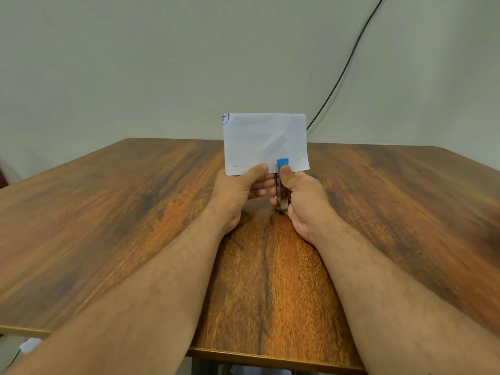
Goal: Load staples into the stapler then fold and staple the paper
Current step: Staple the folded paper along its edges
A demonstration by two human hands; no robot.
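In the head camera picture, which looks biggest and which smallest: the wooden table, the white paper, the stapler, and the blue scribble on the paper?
Largest to smallest, as they look:
1. wooden table
2. folded paper
3. stapler, partly hidden by the right hand, so its full size is unsure
4. blue scribble at the paper's top corner

Plain room, likely office or home desk: wood-grain table (108, 212), bare wall (162, 63), black cable (349, 60).
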